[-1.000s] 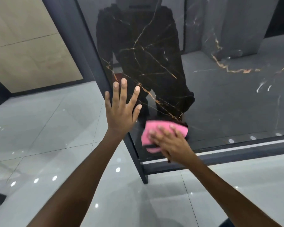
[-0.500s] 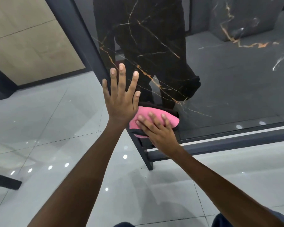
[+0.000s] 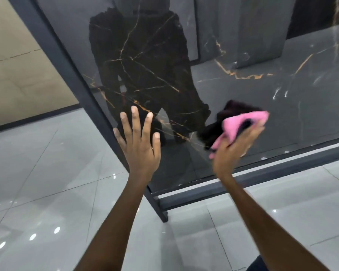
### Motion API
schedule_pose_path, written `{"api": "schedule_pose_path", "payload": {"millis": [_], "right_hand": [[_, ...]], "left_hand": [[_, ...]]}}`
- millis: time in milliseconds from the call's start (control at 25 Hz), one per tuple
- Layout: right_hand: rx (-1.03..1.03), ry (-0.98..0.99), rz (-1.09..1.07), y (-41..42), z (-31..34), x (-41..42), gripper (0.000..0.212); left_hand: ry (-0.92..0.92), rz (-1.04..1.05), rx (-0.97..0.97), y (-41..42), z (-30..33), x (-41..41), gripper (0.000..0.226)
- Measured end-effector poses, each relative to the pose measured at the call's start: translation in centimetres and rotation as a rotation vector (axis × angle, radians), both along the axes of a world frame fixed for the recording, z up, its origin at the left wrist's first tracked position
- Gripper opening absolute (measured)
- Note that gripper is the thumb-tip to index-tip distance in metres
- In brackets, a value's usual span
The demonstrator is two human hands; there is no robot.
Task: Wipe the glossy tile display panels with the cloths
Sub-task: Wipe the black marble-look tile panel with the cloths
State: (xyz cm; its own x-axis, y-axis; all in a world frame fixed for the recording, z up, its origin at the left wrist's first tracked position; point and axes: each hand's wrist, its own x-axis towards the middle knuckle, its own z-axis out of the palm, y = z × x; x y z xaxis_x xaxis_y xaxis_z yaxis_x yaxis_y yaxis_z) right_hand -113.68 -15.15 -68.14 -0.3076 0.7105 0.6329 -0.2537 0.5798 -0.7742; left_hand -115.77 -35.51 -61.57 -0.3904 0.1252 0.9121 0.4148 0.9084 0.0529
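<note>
- Your right hand (image 3: 233, 151) has swept the pink cloth (image 3: 241, 126) away from the lower left corner of the glossy tile panel (image 3: 243, 55) and out to the right; half a second back it sat tucked beside your left hand, now the two are well apart
- Cloth is bunched, your right fingers (image 3: 249, 133) curled round it; motion blur here, so you cannot tell whether the cloth is pressed flat to the tile or has lifted just off it
- Your left hand (image 3: 139, 147) has stayed flat near the panel's left edge, fingers straight and spread, holding nothing, close by the dark frame (image 3: 70, 67)
- The view has pulled back a little; more of the grey floor (image 3: 47, 173) shows below the frame's foot
- Read: the corner patch looks covered, and the stroke is working rightward along the bottom band
- The upper panel and far right look not yet reached, so judge the wipe as early to mid
</note>
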Motion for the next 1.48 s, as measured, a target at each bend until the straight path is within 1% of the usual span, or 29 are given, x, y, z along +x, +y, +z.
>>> {"api": "schedule_pose_path", "payload": {"millis": [40,80,120,160,200,240,280,320,400,440,480,560,600,640,680,720,760,840,880,960,1000,1040,1120,1200,1240,1280,1360,1400,1480], "right_hand": [[0.129,-0.107,0.014,-3.0,-1.8,1.0,0.068],[0.522,-0.171,0.04,-6.1,-4.5,1.9,0.067],[0.947,-0.235,0.108,-7.6,-7.2,2.3,0.077],[1.215,-0.287,0.115,-6.7,-7.9,1.8,0.093],[1.276,-0.262,0.07,-4.3,-7.5,0.6,0.106],[1.204,-0.185,-0.041,-1.8,-6.5,-0.4,0.102],[0.967,-0.098,-0.06,0.4,-5.2,-0.9,0.089],[0.598,-0.029,-0.028,2.8,-4.0,-1.2,0.079],[-0.176,0.064,0.062,5.9,-3.1,-1.3,0.078],[-0.424,0.095,0.053,5.3,-3.6,-1.4,0.076],[-0.584,0.062,0.037,3.1,-4.1,-1.2,0.074],[-0.759,-0.061,0.147,-3.9,-5.7,0.1,0.071],[-0.798,-0.061,0.239,-7.4,-6.4,0.8,0.072],[-0.78,-0.085,0.3,-9.8,-6.7,1.7,0.074],[-0.677,-0.133,0.285,-10.1,-7.2,1.8,0.075],[-0.659,-0.169,0.185,-8.1,-7.6,1.2,0.074],[-0.718,-0.167,0.082,-3.7,-9.1,0.0,0.072],[-0.684,-0.201,-0.059,6.9,-12.7,-2.6,0.069],[-0.692,-0.171,-0.113,10.0,-12.1,-2.6,0.066],[-0.768,-0.06,0.018,7.7,-9.1,-1.4,0.054],[-0.719,-0.029,0.102,3.0,-7.2,-0.8,0.051],[-0.626,0.007,0.191,-2.6,-4.3,0.5,0.064],[-0.277,-0.069,0.276,-9.4,-0.3,2.5,0.077],[0.021,-0.075,0.243,-5.1,-1.2,0.5,0.074],[0.083,-0.06,0.182,-1.4,-0.1,-0.3,0.073],[0.066,-0.045,0.072,1.8,0.9,-0.9,0.073],[0.116,-0.033,0.046,3.7,2.0,-0.8,0.073],[0.25,-0.068,0.09,2.0,1.8,-0.2,0.074],[0.775,-0.138,0.218,-1.3,-0.9,1.1,0.069]], "left_hand": [[-0.018,0.003,0.025,0.4,-0.6,-0.1,0.046],[-0.027,0.02,0.043,0.6,-1.3,-0.4,0.048],[-0.023,0.046,0.047,0.6,-2.1,-0.7,0.05],[-0.004,0.072,0.034,0.4,-2.9,-1.0,0.052],[0.025,0.098,0.011,0.3,-3.6,-1.4,0.053],[0.056,0.112,-0.005,0.3,-4.0,-1.8,0.054],[0.088,0.108,-0.009,0.2,-4.2,-2.2,0.054],[0.12,0.097,-0.005,0.3,-4.4,-2.5,0.055],[0.173,0.094,0.005,0.4,-4.6,-2.9,0.055],[0.178,0.097,0.016,0.4,-4.7,-3.0,0.055],[0.175,0.097,0.028,0.4,-4.7,-3.1,0.056],[0.179,0.098,0.026,0.4,-4.8,-3.0,0.055],[0.177,0.096,0.023,0.4,-4.9,-3.0,0.055],[0.173,0.09,0.023,0.3,-4.9,-3.0,0.055],[0.173,0.088,0.019,0.3,-4.9,-3.1,0.055],[0.173,0.092,0.016,0.2,-4.9,-3.2,0.055],[0.171,0.096,0.02,0.1,-5.0,-3.2,0.055],[0.186,0.087,0.025,0.1,-5.2,-3.3,0.055],[0.202,0.078,0.02,0.2,-5.4,-3.3,0.055],[0.216,0.097,0.015,0.2,-5.4,-3.5,0.055],[0.216,0.106,0.01,0.2,-5.3,-3.6,0.055],[0.218,0.106,0.003,0.2,-5.1,-3.6,0.055],[0.218,0.104,0.01,0.1,-5.2,-3.3,0.055],[0.214,0.089,0.02,0.2,-5.4,-3.2,0.055],[0.209,0.094,0.02,0.2,-5.4,-3.3,0.055],[0.206,0.111,0.011,0.2,-5.2,-3.5,0.055],[0.171,0.133,0.003,0.4,-4.6,-3.3,0.055],[0.14,0.125,0.013,0.5,-4.2,-2.7,0.055],[0.037,0.044,0.069,0.7,-3.8,-1.3,0.049]]}}
